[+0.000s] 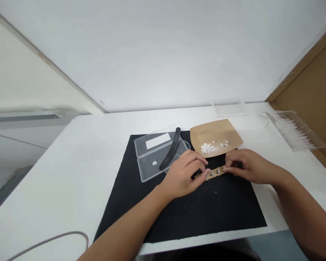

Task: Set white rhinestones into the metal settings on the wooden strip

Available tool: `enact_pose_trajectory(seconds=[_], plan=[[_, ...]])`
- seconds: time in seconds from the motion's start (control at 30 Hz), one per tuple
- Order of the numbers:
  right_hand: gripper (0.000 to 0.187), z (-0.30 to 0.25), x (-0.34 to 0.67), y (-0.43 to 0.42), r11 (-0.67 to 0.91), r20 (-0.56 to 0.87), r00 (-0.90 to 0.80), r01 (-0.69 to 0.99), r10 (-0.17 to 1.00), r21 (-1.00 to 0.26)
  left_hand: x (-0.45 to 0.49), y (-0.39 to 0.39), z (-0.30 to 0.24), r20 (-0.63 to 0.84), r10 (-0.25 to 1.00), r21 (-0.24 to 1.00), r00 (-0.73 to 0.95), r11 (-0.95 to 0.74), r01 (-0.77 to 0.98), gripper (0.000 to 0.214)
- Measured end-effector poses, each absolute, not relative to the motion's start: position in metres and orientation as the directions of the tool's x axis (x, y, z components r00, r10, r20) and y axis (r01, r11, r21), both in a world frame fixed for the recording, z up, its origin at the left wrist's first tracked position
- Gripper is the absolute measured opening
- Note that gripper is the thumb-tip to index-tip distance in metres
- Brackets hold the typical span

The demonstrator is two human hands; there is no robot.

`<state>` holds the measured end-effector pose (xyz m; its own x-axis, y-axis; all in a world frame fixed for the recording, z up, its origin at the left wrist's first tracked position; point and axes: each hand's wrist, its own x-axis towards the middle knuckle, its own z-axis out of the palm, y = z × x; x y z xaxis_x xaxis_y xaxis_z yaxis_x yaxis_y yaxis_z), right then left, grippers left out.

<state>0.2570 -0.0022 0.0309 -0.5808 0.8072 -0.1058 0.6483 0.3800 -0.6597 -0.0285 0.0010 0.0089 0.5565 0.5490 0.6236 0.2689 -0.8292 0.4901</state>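
A narrow tan strip [213,173] lies across the black mat, with small clear pieces and round metallic dots along it. My left hand [186,172] has its thumb and fingers bent around the strip's left part, which they partly hide. At the other end, my right hand [240,166] pinches the strip's tip between thumb and forefinger; anything smaller in that pinch is too small to make out. Just beyond my hands is a brown paper tray [212,132], holding small white pieces [208,148]. Left of it, a curved black nail file [170,150] rests across an open clear plastic case [146,170].
The black mat [206,214] covers the middle of the white table [70,174]. A clear holder with rows of pale nail tips [293,128] is at the right, by a brown panel [312,90]. A clear tray [228,109] sits at the back; a cable [57,237] curves front left.
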Motion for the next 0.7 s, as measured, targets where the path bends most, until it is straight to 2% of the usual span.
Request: enact_pose_trajectory(seconds=[0.2, 0.33, 0.5, 0.7], plan=[[0.029, 0.0313, 0.2591, 0.0021, 0.366, -0.105, -0.600, 0.608, 0.793, -0.705, -0.0331, 0.0028, 0.0105, 0.561, 0.487, 0.419, 0.670, -0.865, 0.277, 0.005], [0.031, 0.0359, 0.2607, 0.0033, 0.269, -0.176, -0.612, 0.563, 0.771, -0.781, -0.0362, 0.0034, 0.0102, 0.480, 0.465, 0.377, 0.744, -0.875, 0.303, 0.017], [0.043, 0.0388, 0.2625, 0.0022, 0.210, -0.239, -0.621, 0.561, 0.747, -0.800, -0.0375, 0.0049, 0.0070, 0.451, 0.475, 0.349, 0.755, -0.873, 0.340, 0.023], [0.047, 0.0334, 0.2639, 0.0041, 0.226, -0.220, -0.627, 0.552, 0.747, -0.803, -0.0377, 0.0056, 0.0058, 0.439, 0.458, 0.336, 0.773, -0.881, 0.331, 0.022]])
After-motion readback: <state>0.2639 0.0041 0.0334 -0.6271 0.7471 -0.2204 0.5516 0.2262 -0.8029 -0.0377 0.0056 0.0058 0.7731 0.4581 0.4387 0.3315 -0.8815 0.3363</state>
